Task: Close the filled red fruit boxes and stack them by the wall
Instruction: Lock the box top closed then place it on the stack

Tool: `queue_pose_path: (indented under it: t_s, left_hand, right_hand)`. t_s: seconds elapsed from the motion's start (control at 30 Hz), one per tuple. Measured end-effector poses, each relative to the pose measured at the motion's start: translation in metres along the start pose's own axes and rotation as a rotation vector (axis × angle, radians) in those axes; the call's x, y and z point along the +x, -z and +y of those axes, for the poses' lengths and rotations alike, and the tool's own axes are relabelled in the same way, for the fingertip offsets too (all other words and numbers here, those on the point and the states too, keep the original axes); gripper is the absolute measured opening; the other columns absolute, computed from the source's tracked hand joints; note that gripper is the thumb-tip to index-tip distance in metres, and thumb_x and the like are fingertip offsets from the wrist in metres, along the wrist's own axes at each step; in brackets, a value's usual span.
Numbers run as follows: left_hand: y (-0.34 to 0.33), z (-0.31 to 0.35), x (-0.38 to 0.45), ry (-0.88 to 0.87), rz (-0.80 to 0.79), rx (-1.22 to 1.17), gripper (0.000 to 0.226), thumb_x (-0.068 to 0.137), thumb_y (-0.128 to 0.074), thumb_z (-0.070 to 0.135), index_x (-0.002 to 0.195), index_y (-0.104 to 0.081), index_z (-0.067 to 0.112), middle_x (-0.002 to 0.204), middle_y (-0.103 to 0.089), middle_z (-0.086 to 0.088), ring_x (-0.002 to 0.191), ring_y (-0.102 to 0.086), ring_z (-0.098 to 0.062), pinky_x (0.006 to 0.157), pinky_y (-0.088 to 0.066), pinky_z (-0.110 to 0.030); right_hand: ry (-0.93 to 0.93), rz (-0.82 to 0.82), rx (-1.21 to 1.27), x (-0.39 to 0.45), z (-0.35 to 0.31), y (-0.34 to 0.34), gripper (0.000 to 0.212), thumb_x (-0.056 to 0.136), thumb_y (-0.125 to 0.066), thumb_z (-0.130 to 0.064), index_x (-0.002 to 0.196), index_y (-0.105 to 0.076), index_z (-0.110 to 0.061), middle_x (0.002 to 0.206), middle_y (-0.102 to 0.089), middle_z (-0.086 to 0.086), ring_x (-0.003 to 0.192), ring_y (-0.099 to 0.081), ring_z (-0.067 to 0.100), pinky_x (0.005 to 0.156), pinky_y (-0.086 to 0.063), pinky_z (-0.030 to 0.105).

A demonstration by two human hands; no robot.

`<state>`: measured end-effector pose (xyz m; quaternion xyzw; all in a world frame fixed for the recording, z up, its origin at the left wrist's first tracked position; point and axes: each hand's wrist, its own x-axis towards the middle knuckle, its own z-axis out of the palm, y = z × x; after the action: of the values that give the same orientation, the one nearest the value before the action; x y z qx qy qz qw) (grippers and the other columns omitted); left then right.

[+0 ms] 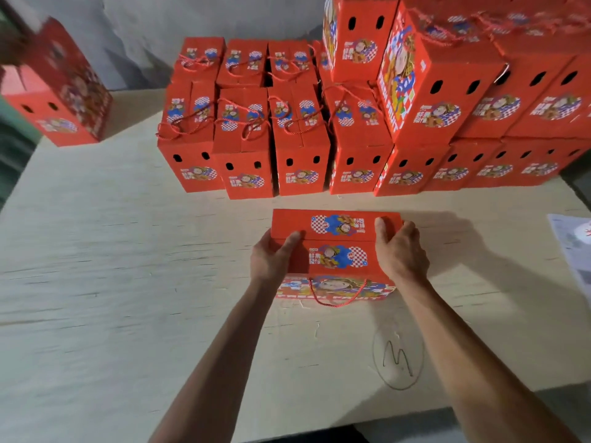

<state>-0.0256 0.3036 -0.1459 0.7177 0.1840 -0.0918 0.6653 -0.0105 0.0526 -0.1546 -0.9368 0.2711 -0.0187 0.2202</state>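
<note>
On the pale wooden surface (128, 282), a pencilled oval scribble (398, 356) lies nearest. Just beyond it sits a red fruit box (335, 247), its top flaps folded together and its rope handle (337, 294) hanging over the near side. The left hand (273, 255) curls round its left end, the right hand (399, 247) round its right end (thumbs on top). Farther off, closed boxes (297, 132) stand in rows by the grey wall (192, 20), stacked higher at the right (447, 78).
</note>
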Motion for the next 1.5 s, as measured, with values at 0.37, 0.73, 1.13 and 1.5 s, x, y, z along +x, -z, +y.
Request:
queue_pose_path:
  t_s: [0.37,0.73,1.13,1.5]
  left_hand:
    - [0.029,0.045,0.063,-0.111,-0.157,0.485,0.042,0.089,-0.071,0.058,0.112,-0.075,0.023,0.113,-0.076,-0.008,0.092,-0.074,-0.022,0.087,-0.062,-0.043]
    - [0.025,-0.037,-0.033,0.098,0.237,0.112,0.094,0.080,-0.067,0.072,0.144,-0.042,0.009,0.134,-0.063,-0.016,0.116,-0.066,-0.034,0.099,-0.054,-0.054]
    - [0.060,-0.012,-0.047,0.148,0.107,0.318,0.054,0.078,-0.073,0.069,0.080,-0.065,0.016,0.089,-0.075,-0.009,0.080,-0.072,-0.024,0.069,-0.058,-0.039]
    - [0.042,0.108,-0.056,-0.257,-0.327,0.242,0.046,0.110,-0.034,0.023,0.090,-0.068,-0.001,0.083,-0.075,-0.014,0.072,-0.069,-0.022,0.062,-0.055,-0.028]
  right_hand:
    - [0.216,-0.015,-0.236,-0.007,-0.010,0.028,0.085,0.087,-0.033,-0.089,0.105,-0.069,-0.014,0.109,-0.070,0.017,0.106,-0.065,0.037,0.079,-0.045,0.040]
    - [-0.293,-0.850,0.613,-0.106,-0.006,-0.038,0.065,0.098,-0.043,-0.069,0.084,-0.075,-0.015,0.087,-0.079,0.007,0.065,-0.073,0.014,0.057,-0.056,0.021]
    - [0.024,-0.588,0.615,-0.074,-0.067,-0.004,0.034,0.078,-0.072,-0.043,0.072,-0.063,-0.011,0.060,-0.059,0.001,0.053,-0.057,0.015,0.056,-0.045,0.026]
    - [0.150,-0.693,0.838,-0.078,-0.082,0.015,0.043,0.096,-0.044,-0.034,0.059,-0.059,-0.019,0.082,-0.072,0.010,0.081,-0.065,0.023,0.094,-0.045,0.041]
